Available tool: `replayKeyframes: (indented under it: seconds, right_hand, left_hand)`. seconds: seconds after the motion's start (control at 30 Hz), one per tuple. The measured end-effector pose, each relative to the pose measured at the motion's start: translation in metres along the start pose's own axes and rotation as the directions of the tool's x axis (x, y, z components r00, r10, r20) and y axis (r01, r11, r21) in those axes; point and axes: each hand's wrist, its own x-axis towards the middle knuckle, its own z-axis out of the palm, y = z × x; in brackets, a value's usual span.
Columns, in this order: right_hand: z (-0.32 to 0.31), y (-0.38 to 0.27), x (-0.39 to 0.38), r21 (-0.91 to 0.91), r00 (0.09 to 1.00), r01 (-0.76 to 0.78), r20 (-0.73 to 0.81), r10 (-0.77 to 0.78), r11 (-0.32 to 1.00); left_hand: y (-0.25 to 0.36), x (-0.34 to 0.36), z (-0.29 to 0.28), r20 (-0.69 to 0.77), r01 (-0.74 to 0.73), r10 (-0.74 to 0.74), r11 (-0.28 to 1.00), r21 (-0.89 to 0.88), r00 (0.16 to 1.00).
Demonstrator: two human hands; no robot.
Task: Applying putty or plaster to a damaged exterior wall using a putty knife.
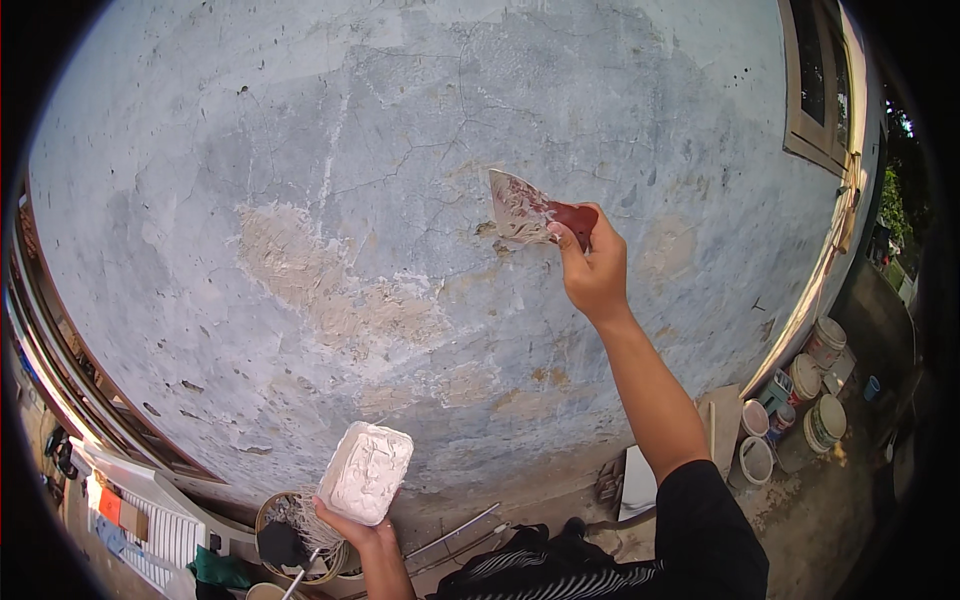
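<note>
My right hand (592,262) is closed around the dark red handle of a putty knife (522,208), whose wide blade is smeared with pale filler. The blade is up by the cracked blue-grey wall (420,130), close to a small chipped spot (488,230); whether it touches the wall I cannot tell. Lower down, my left hand (352,525) holds a white rectangular tub (367,472) from below, tilted so that the thick white filler inside shows. Left of the knife, a large rough patch of beige filler (320,280) covers part of the wall.
Several paint buckets (805,378) stand on the ground at the right, near the wall's corner. A window frame (815,140) is at the upper right. Below left are a white slatted plastic chair (150,530) and a round basket (300,530) holding things.
</note>
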Motion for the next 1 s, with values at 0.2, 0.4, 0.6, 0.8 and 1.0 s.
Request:
replayKeyframes:
  seconds: [0.2, 0.4, 0.6, 0.8, 1.0]
  right_hand:
    - [-0.009, -0.007, -0.011, -0.099, 0.996, 0.084, 0.012, -0.083, 0.992]
    - [-0.012, -0.002, -0.019, -0.130, 0.998, 0.067, -0.007, -0.069, 0.989]
    - [-0.017, 0.006, -0.020, -0.186, 0.996, 0.092, 0.016, -0.090, 0.978]
    - [-0.020, 0.009, -0.025, -0.158, 0.997, 0.060, -0.033, -0.066, 0.986]
    - [-0.018, 0.006, -0.029, -0.170, 0.984, 0.177, 0.001, -0.179, 0.969]
  left_hand:
    - [-0.003, 0.003, 0.000, 0.023, 0.030, -0.030, 1.000, -0.008, 0.999]
    - [-0.005, 0.001, 0.002, 0.013, 0.036, -0.036, 0.999, -0.002, 0.999]
    - [-0.005, 0.002, 0.001, 0.009, 0.029, -0.029, 1.000, 0.006, 1.000]
    - [-0.004, -0.002, 0.005, -0.010, 0.032, -0.032, 0.999, 0.017, 0.999]
    - [-0.008, -0.005, 0.005, 0.004, 0.047, -0.047, 0.999, 0.009, 0.999]
